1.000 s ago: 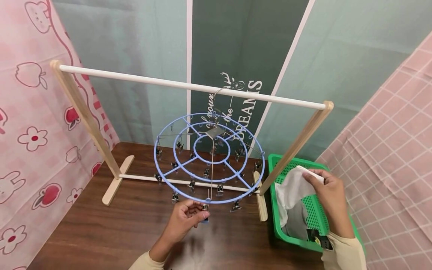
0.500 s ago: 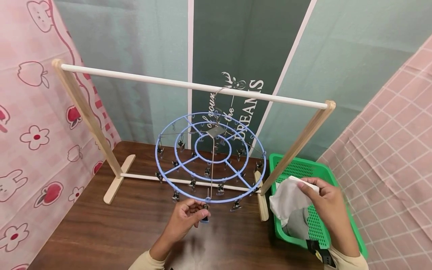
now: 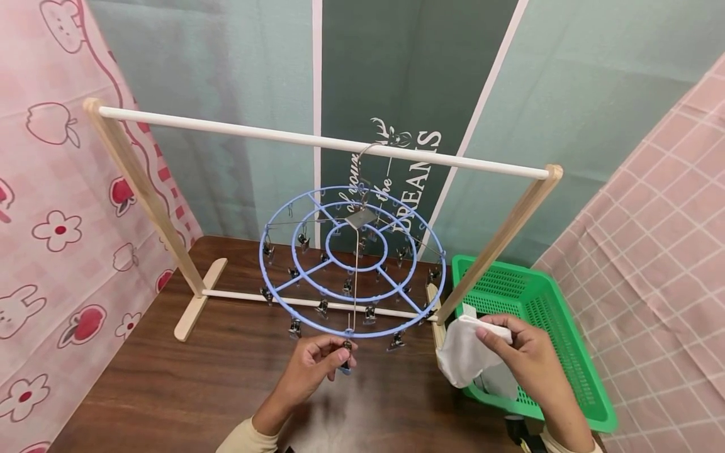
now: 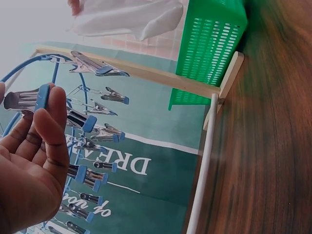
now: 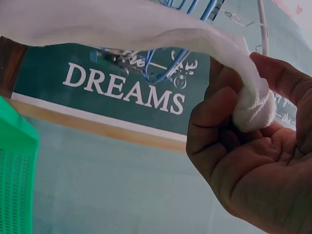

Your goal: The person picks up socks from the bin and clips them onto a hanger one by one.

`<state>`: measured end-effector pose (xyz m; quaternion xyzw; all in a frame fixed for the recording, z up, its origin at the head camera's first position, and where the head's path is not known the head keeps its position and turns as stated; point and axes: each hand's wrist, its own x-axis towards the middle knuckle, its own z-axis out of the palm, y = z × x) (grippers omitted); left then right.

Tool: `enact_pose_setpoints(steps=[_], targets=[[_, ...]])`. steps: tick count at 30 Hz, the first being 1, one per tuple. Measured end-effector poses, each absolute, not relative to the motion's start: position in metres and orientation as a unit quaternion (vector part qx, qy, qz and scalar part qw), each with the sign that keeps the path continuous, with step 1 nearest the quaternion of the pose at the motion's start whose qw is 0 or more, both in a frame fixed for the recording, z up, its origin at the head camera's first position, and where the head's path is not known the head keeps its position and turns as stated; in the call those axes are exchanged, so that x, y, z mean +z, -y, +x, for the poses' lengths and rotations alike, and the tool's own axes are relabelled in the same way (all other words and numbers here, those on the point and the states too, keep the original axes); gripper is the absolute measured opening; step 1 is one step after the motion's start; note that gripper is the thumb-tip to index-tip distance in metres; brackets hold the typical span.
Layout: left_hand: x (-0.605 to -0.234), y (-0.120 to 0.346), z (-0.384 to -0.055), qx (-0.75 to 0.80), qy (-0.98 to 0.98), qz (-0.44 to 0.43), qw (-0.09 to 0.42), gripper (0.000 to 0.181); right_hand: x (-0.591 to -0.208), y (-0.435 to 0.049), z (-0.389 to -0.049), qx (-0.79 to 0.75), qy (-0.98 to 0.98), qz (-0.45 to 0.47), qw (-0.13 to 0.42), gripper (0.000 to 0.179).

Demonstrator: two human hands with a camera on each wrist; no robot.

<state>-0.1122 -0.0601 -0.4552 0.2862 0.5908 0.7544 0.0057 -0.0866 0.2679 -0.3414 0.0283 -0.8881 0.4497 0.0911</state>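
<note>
Leftward since the earlier frame has come the white cloth (image 3: pixel 467 352), hanging from a thumb-and-finger pinch of the right hand (image 3: pixel 523 349). Just below that grip sits the green basket (image 3: pixel 566 333). Well left, the left hand (image 3: pixel 314 362) pinches a metal clip (image 4: pixel 22 100) under the blue hanger (image 3: pixel 340 267); I cannot tell whether its mouth gapes. A flat cloth edge and steady clip would serve best.
</note>
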Motion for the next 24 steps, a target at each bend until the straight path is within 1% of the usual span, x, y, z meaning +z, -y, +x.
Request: enact_pose_setpoints(steps=[7, 12, 19, 24], targets=[[-0.455, 0.059, -0.113, 0.755, -0.58, 0.306, -0.005, 0.014, -0.346, -0.257, -0.081, 0.463, 0.882, 0.032, 0.08, 0.015], [-0.454, 0.059, -0.112, 0.754, -0.584, 0.3, -0.001, 0.013, -0.351, -0.248, -0.077, 0.474, 0.876, 0.046, 0.081, 0.013], [-0.453, 0.06, -0.109, 0.754, -0.593, 0.282, 0.019, 0.012, -0.362, -0.232, -0.074, 0.492, 0.867, 0.061, 0.046, 0.013], [-0.452, 0.06, -0.109, 0.756, -0.589, 0.285, 0.02, 0.013, -0.37, -0.222, -0.075, 0.5, 0.861, 0.087, 0.033, 0.012]])
